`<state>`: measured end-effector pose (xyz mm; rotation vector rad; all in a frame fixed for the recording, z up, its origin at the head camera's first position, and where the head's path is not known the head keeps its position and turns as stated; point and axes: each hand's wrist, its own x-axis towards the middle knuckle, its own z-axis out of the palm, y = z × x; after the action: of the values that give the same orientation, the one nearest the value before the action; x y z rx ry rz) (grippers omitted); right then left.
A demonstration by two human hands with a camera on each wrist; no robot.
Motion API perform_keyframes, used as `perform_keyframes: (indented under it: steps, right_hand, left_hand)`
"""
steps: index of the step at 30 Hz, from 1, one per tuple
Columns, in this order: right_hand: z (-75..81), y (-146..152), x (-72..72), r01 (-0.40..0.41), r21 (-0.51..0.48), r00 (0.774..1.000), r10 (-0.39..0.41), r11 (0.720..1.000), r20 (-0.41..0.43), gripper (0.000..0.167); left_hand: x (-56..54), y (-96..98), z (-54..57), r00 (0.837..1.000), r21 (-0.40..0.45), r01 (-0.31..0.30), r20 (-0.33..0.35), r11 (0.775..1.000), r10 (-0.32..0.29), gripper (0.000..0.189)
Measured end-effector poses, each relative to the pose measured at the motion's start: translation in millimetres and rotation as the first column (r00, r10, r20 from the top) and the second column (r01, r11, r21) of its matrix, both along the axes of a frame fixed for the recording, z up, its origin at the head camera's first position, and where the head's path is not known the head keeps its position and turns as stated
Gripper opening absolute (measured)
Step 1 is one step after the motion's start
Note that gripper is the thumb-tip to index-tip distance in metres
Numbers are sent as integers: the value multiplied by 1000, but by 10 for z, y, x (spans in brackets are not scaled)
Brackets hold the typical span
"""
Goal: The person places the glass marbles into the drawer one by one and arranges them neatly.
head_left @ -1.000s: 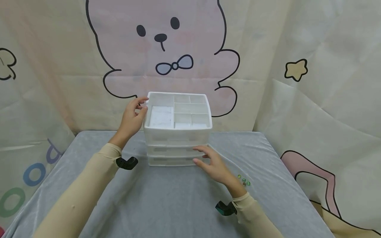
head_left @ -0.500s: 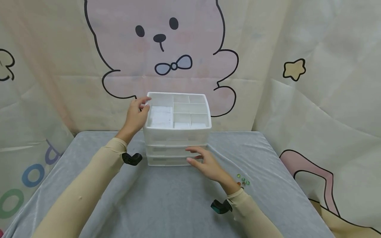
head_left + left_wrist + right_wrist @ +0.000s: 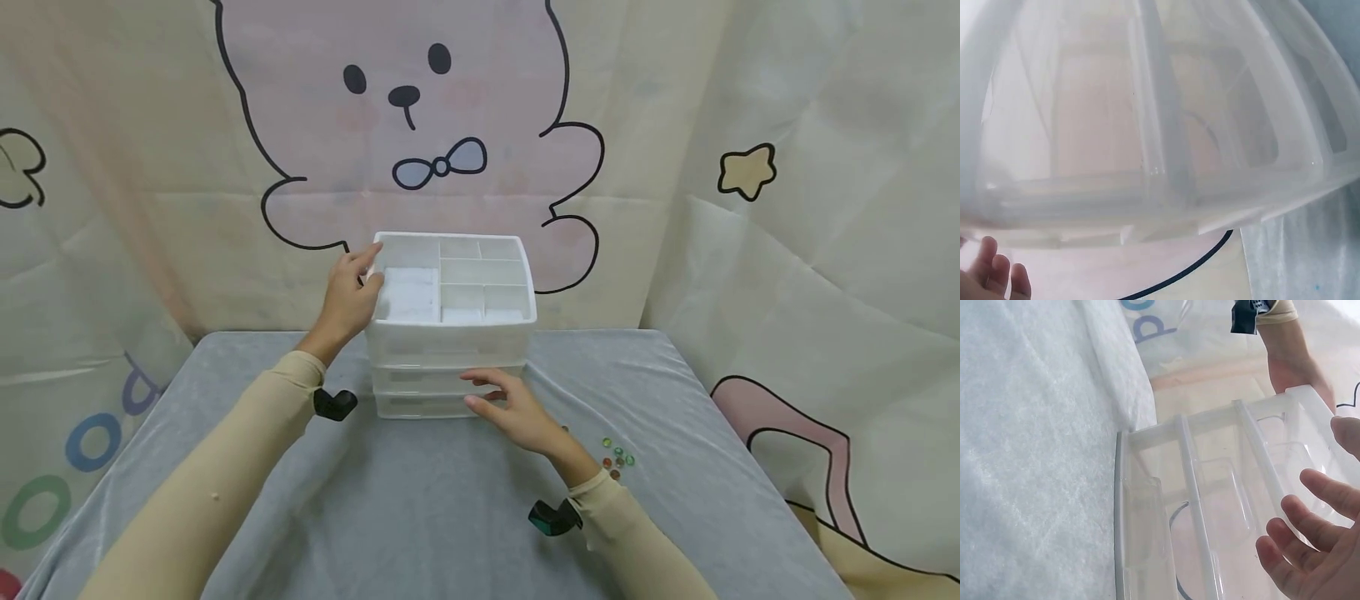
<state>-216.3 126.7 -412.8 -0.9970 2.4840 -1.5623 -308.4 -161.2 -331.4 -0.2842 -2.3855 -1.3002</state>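
Observation:
A white plastic drawer box stands at the back of the table. Its top is a tray divided into compartments, above several translucent drawers. At the upper left edge, my left hand touches the rim with index finger and thumb apart. In the left wrist view, some fingertips show right beside the box's translucent side. My right hand is in front of the lower drawers, its fingers spread and loosely bent. The right wrist view shows those fingers over the drawer fronts, with nothing between them.
Several small green glass beads and reddish-brown beads lie on the table right of my right forearm. Grey-blue cloth covers the table. A printed curtain hangs behind it and along both sides.
My left hand has come in from the left onto the box's rim. The right hand has shifted a little left across the drawer fronts. The box stays in place.

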Motion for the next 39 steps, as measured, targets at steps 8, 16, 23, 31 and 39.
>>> perform_keyframes:
  steps: [8, 16, 23, 31, 39]
  right_hand:
    - [22, 22, 2, -6, -6, 1000, 6, 1000, -3, 42]
    - [9, -4, 18, -30, -14, 999, 31, 999, 25, 44]
    - [4, -38, 36, -29, -38, 999, 30, 999, 22, 43]
    - [23, -85, 32, -41, -40, 999, 42, 998, 14, 43]
    - [44, -155, 4, -81, -142, 982, 104, 987, 158, 45]
  left_hand:
    - [-28, -98, -83, 993, 18, 109, -52, 994, -108, 61]
    - [-25, -117, -145, 991, 54, 113, -81, 992, -109, 52]
    - [-40, -59, -162, 987, 88, 130, -102, 988, -121, 44]
    - [-30, -44, -185, 985, 127, 168, -67, 978, -160, 43]
    - [-44, -47, -178, 981, 140, 189, -69, 972, -181, 45]
